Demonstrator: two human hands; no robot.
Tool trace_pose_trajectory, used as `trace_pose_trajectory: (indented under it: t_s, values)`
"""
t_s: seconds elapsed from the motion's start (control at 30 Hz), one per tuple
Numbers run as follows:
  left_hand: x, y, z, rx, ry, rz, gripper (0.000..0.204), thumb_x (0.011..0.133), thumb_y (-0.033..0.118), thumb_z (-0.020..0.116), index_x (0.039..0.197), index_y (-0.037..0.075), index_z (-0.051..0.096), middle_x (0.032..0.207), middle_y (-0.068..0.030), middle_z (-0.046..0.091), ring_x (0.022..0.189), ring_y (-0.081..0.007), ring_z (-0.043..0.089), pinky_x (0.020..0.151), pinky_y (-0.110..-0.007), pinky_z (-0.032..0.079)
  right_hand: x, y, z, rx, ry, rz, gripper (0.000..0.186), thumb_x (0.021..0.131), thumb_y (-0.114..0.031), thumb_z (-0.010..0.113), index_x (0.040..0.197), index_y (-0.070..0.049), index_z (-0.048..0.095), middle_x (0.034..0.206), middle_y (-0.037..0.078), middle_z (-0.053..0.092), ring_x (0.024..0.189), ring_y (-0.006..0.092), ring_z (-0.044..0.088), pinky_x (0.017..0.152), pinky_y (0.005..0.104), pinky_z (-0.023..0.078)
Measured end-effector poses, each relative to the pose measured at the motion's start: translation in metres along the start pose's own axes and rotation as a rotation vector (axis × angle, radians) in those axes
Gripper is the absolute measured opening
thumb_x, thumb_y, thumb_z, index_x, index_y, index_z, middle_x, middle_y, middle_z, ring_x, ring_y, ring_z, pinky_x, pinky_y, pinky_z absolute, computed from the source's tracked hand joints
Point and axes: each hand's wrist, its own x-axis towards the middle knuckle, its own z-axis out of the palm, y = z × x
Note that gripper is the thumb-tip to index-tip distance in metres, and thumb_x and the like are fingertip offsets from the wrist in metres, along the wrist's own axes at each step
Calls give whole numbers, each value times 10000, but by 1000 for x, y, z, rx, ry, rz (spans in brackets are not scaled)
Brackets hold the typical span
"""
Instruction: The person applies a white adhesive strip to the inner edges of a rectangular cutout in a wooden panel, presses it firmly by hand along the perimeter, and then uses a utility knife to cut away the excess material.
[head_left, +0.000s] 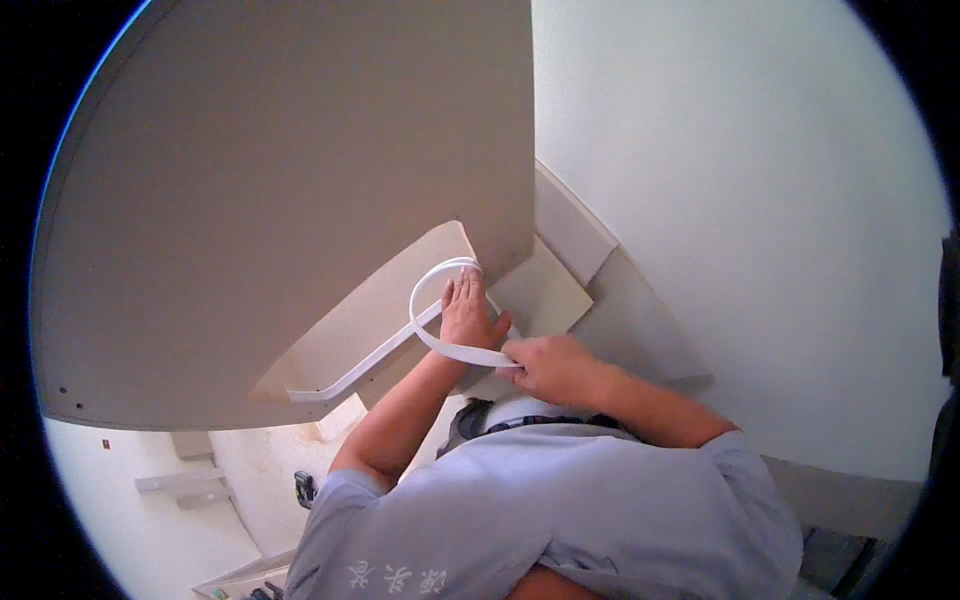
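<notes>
A long white flexible edging strip (372, 367) runs along the lower edge of a cutout in a large grey-brown panel (300, 170). Past that run it bends up into a wide loop. My left hand (467, 318) lies against the strip near the cutout's right corner, fingers stretched out and thumb apart. Closed around the loop's other end is my right hand (550, 368), just right of my left wrist. What lies under my left palm is hidden.
Flat grey-beige boards (545, 285) lie overlapping at the foot of a pale wall (740, 180) on the right. A small black device (304, 489) rests at lower left, with white ledges (185, 482) farther left. Dark items (840, 565) stand at lower right.
</notes>
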Motion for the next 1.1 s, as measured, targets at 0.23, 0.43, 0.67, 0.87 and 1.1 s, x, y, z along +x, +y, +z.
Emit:
trace_pose_trajectory:
  t_s: [0.23, 0.43, 0.67, 0.87, 1.1]
  values:
    - [-9, -9, 20, 302, 66, 80, 1014, 836, 355, 701, 1574, -116, 189, 1641, -307, 257, 1565, -410, 196, 1268, -547, 105, -7, -4, -9, -21, 31, -3, 298, 1001, -383, 593, 996, -87, 632, 897, 179, 719, 849, 408, 699, 746, 547, 541]
    - [-19, 2, 7, 107, 64, 149, 1058, 832, 391, 686, 1590, -104, 138, 1656, -296, 237, 1571, -393, 195, 1273, -531, 108, -14, -14, -10, 7, 63, 2, 312, 1009, -393, 577, 977, -84, 607, 905, 192, 724, 855, 421, 704, 739, 575, 539]
    - [-31, 19, -31, 309, -44, 161, 895, 882, 376, 629, 1581, -53, 272, 1663, -232, 284, 1554, -374, 264, 1260, -522, 197, -20, -34, -27, 57, 71, -48, 299, 995, -375, 607, 985, -77, 611, 892, 191, 714, 855, 421, 693, 751, 549, 535]
    - [-70, 22, -45, 416, -23, 97, 792, 921, 352, 588, 1572, -19, 329, 1637, -215, 355, 1535, -363, 318, 1250, -537, 213, -23, -32, -11, 83, 94, 64, 320, 982, -396, 632, 1002, -77, 631, 864, 192, 707, 847, 423, 687, 746, 543, 525]
    - [-127, -34, -77, 368, -40, -116, 902, 865, 323, 704, 1591, -3, 279, 1659, -205, 299, 1553, -345, 265, 1272, -491, 197, -33, -37, 4, 140, 220, 207, 432, 951, -490, 635, 1069, -74, 659, 895, 191, 714, 866, 395, 706, 740, 518, 529]
